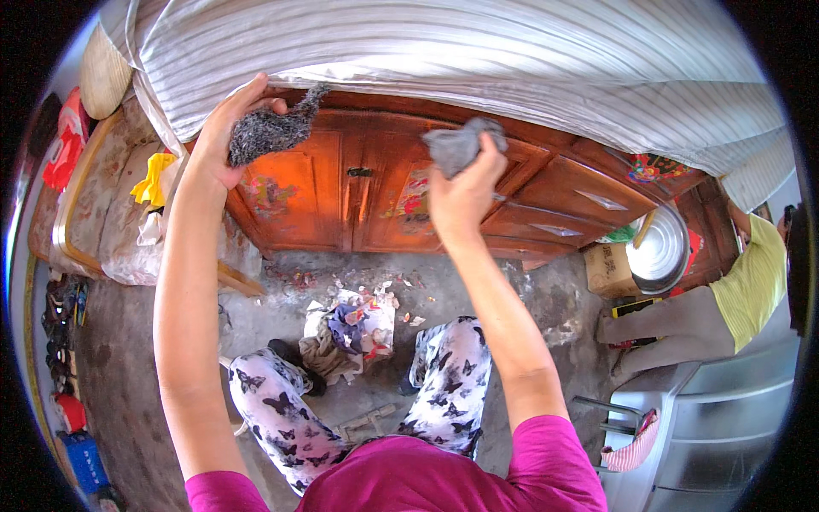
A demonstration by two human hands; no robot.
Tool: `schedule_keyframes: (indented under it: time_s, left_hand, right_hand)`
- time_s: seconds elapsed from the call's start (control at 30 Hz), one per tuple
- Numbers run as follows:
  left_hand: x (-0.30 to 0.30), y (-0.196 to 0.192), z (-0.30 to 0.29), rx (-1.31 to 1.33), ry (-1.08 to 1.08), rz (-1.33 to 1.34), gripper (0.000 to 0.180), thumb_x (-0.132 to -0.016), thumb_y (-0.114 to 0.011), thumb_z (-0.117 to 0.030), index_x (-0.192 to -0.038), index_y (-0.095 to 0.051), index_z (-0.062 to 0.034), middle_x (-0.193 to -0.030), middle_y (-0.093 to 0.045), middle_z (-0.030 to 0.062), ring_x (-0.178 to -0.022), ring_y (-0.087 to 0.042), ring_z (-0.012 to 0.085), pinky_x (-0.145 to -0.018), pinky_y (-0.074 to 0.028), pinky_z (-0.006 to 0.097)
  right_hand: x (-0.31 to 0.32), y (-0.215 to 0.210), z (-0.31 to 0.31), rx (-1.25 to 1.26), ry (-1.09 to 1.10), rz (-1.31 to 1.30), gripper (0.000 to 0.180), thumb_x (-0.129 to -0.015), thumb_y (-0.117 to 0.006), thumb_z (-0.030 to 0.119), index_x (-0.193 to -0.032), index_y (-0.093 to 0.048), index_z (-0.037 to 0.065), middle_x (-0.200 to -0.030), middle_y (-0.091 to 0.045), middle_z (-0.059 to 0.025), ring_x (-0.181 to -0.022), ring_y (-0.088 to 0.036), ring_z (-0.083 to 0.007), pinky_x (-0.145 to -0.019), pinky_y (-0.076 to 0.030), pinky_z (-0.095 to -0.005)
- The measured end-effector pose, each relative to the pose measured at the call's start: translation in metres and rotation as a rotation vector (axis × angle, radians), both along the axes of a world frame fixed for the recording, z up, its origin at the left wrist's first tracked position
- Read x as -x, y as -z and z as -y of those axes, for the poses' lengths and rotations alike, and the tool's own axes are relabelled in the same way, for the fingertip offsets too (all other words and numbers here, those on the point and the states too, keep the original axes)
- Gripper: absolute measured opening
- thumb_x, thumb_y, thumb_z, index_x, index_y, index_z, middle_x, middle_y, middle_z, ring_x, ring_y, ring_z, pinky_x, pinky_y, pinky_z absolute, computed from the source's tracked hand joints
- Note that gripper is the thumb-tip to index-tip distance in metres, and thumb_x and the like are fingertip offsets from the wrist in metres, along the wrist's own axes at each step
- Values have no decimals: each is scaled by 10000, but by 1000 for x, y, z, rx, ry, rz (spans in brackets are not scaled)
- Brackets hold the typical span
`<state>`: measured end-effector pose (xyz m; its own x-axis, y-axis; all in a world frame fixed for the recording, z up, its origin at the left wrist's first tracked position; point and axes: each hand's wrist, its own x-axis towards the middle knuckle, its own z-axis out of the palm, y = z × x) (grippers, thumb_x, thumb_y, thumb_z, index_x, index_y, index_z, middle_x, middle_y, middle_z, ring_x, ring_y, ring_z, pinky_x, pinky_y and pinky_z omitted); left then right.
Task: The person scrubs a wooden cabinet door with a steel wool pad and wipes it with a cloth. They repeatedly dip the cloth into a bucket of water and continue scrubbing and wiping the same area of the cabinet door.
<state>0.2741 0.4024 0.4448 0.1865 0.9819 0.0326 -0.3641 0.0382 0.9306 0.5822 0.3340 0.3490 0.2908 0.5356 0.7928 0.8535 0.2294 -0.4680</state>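
My left hand is raised at the upper left, its fingers curled round a dark grey, wiry wad of steel wool. A loose end of the wad sticks out to the right. My right hand grips a crumpled grey rag, slightly blurred, in front of the right part of a reddish-brown wooden cabinet. Whether the rag touches the wood I cannot tell. Patchy, worn flower pictures mark the cabinet doors, and a small dark latch sits between them.
A striped cloth drapes over the cabinet top. Scraps and crumpled rags lie on the concrete floor between my feet. At left stands a couch with a yellow cloth. At right, a person bends beside a round metal lid.
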Motion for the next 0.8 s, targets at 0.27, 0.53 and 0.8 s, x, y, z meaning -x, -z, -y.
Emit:
schedule_keyframes:
  time_s: [0.27, 0.53, 0.8]
  left_hand:
    - [18, -35, 13, -77, -8, -351, 515, -990, -691, -454, -1216, -694, 8, -807, -657, 2, -701, -672, 123, -630, -559, 269]
    - [40, -43, 7, -26, 15, -331, 559, -1010, -655, -473, -1248, -689, 31, -764, -627, -4, -714, -672, 126, -705, -573, 267]
    - [3, -28, 7, 34, 64, -353, 509, -1016, -657, -442, -1199, -697, 31, -784, -652, -3, -737, -691, 132, -696, -589, 266]
  right_hand:
    - [166, -25, -47, 75, -388, 453, 436, -792, -752, 194, -1204, -671, 79, -1028, -573, -125, -999, -624, -319, -729, -560, -438]
    - [108, -46, -43, -75, -300, 886, 439, -796, -706, 204, -1233, -703, 157, -1003, -567, -32, -967, -618, -217, -695, -535, -329]
    - [-86, -41, 10, 167, 15, 842, 655, -733, -737, 40, -1328, -661, 301, -1049, -577, -49, -946, -652, -281, -747, -581, -411]
